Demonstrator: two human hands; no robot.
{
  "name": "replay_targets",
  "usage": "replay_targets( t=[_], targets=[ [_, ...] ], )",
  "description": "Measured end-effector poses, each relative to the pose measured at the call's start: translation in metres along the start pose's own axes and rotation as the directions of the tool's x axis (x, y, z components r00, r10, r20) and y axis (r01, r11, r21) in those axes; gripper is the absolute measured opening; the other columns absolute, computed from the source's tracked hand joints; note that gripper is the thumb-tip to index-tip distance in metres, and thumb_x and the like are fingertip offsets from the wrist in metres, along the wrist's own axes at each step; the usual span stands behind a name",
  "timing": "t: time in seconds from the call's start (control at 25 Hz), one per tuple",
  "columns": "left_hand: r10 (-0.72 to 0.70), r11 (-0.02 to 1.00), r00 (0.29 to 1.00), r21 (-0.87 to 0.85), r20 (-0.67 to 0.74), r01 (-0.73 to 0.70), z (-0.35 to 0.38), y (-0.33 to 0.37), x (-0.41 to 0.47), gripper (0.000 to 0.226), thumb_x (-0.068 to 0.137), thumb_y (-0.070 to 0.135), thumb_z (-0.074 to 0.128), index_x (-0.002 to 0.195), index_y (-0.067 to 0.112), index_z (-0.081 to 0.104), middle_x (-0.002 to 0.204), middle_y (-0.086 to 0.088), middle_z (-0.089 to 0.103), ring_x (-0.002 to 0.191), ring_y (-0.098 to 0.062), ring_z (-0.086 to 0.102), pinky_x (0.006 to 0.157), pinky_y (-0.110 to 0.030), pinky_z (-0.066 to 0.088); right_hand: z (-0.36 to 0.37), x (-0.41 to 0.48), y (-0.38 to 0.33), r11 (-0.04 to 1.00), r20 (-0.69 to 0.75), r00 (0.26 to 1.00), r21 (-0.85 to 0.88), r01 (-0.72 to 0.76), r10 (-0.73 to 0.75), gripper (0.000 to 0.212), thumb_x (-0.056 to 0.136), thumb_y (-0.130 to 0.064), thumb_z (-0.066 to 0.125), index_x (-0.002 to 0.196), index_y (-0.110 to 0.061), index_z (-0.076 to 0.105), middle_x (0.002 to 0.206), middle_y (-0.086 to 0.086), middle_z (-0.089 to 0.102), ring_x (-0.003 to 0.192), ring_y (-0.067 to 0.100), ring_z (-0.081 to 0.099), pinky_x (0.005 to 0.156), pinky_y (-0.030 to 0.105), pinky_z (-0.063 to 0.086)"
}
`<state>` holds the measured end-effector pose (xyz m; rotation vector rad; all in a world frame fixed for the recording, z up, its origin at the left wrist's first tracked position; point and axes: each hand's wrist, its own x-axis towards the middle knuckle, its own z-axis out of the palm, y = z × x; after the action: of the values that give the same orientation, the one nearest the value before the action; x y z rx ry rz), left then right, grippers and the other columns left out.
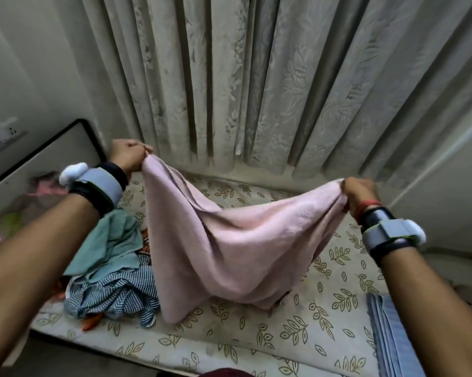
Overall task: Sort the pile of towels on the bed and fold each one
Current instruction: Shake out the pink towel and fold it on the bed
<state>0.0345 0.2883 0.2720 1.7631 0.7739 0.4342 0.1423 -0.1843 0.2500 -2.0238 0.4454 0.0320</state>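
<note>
A pale pink towel (pixel 224 246) hangs spread between both hands above the bed. My left hand (pixel 127 155) grips its upper left corner, raised higher. My right hand (pixel 361 194) grips the upper right corner, lower and to the right. The towel sags in the middle and its bottom end touches the leaf-patterned bedsheet (pixel 297 330). Left of it lies the pile: a teal towel (pixel 112 246) on top of a dark-and-white striped cloth (pixel 112 295), with orange fabric peeking from beneath.
A folded grey-blue cloth (pixel 389 338) lies at the bed's right edge. Patterned curtains (pixel 256 77) hang behind the bed. A dark-rimmed headboard (pixel 39 156) stands at left, with pink fabric (pixel 46 187) near it. A wall socket (pixel 5 134) is at far left.
</note>
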Motion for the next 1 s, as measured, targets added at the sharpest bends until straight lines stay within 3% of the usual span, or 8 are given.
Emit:
replay_targets(
  t=[0.08, 0.16, 0.2, 0.28, 0.44, 0.64, 0.84, 1.0],
  targets=[
    [-0.009, 0.999, 1.0, 0.043, 0.029, 0.008, 0.011, -0.029, -0.005, 0.035, 0.08, -0.01, 0.048, 0.069, 0.016, 0.07, 0.061, 0.003, 0.068, 0.078, -0.022, 0.064, 0.085, -0.04, 0.058, 0.016, -0.005, 0.028, 0.997, -0.075, 0.997, 0.067, -0.032, 0.037, 0.014, 0.082, -0.008, 0.057, 0.08, -0.001, 0.069, 0.081, 0.009, 0.059, 0.08, 0.019, 0.053, 0.07, 0.037, 0.046],
    [-0.028, 0.997, 0.996, 0.08, 0.083, 0.022, 0.022, -0.049, -0.019, 0.035, 0.077, -0.007, 0.05, 0.067, 0.019, 0.071, 0.072, -0.003, 0.07, 0.08, -0.022, 0.066, 0.089, -0.047, 0.058, 0.034, -0.011, 0.054, 0.983, -0.001, 0.994, 0.146, -0.108, 0.109, 0.016, 0.07, -0.014, 0.054, 0.071, -0.004, 0.067, 0.078, 0.004, 0.066, 0.08, 0.022, 0.063, 0.076, 0.035, 0.054],
    [-0.029, 0.995, 0.994, 0.095, 0.101, 0.019, 0.028, -0.053, -0.029, 0.035, 0.077, -0.006, 0.051, 0.067, 0.019, 0.072, 0.075, -0.004, 0.071, 0.081, -0.022, 0.066, 0.09, -0.046, 0.058, 0.042, -0.014, 0.066, 0.973, 0.023, 0.991, 0.183, -0.137, 0.135, 0.02, 0.064, -0.017, 0.051, 0.069, -0.006, 0.067, 0.077, 0.003, 0.069, 0.081, 0.027, 0.067, 0.08, 0.041, 0.059],
    [-0.028, 0.995, 0.989, 0.098, 0.145, 0.014, 0.043, -0.057, -0.053, 0.031, 0.079, -0.007, 0.053, 0.073, 0.016, 0.073, 0.082, -0.008, 0.073, 0.083, -0.022, 0.066, 0.091, -0.044, 0.057, 0.059, -0.028, 0.079, 0.962, 0.07, 0.988, 0.225, -0.152, 0.14, 0.015, 0.064, -0.019, 0.052, 0.064, -0.011, 0.065, 0.069, 0.003, 0.066, 0.078, 0.027, 0.065, 0.078, 0.043, 0.058],
    [-0.037, 0.998, 0.93, 0.058, 0.365, 0.016, 0.071, -0.063, -0.106, 0.02, 0.083, -0.006, 0.06, 0.088, 0.007, 0.074, 0.093, -0.016, 0.075, 0.086, -0.027, 0.067, 0.083, -0.045, 0.057, 0.092, -0.08, 0.08, 0.955, 0.129, 0.992, 0.296, -0.033, -0.006, 0.017, 0.081, -0.005, 0.059, 0.074, -0.014, 0.072, 0.074, -0.002, 0.07, 0.076, 0.019, 0.061, 0.078, 0.036, 0.053],
    [0.037, 0.998, 0.842, 0.023, 0.538, -0.059, 0.104, -0.075, -0.157, 0.021, 0.086, -0.005, 0.06, 0.088, 0.01, 0.074, 0.081, -0.015, 0.072, 0.07, -0.019, 0.063, 0.07, -0.037, 0.058, 0.123, -0.133, 0.081, 0.96, 0.175, 0.966, 0.238, 0.145, -0.19, 0.01, 0.086, -0.016, 0.066, 0.09, -0.017, 0.075, 0.086, -0.005, 0.078, 0.085, 0.014, 0.074, 0.087, 0.035, 0.06],
    [0.033, 0.996, 0.85, -0.083, 0.526, 0.013, 0.118, -0.081, -0.179, 0.019, 0.085, -0.011, 0.06, 0.087, 0.003, 0.072, 0.078, -0.025, 0.07, 0.064, -0.022, 0.063, 0.067, -0.035, 0.059, 0.138, -0.173, 0.089, 0.931, 0.254, 0.898, 0.155, 0.329, -0.36, 0.02, 0.087, -0.04, 0.067, 0.095, -0.024, 0.074, 0.089, -0.011, 0.077, 0.087, 0.003, 0.073, 0.081, 0.039, 0.061],
    [0.039, 0.995, 0.861, -0.101, 0.506, 0.015, 0.112, -0.077, -0.183, 0.015, 0.085, -0.011, 0.061, 0.089, -0.002, 0.072, 0.083, -0.028, 0.071, 0.066, -0.024, 0.066, 0.067, -0.032, 0.06, 0.14, -0.181, 0.09, 0.914, 0.238, 0.883, 0.078, 0.398, -0.404, 0.014, 0.088, -0.033, 0.069, 0.096, -0.024, 0.075, 0.088, -0.015, 0.076, 0.087, -0.001, 0.071, 0.079, 0.037, 0.061]
  ],
)
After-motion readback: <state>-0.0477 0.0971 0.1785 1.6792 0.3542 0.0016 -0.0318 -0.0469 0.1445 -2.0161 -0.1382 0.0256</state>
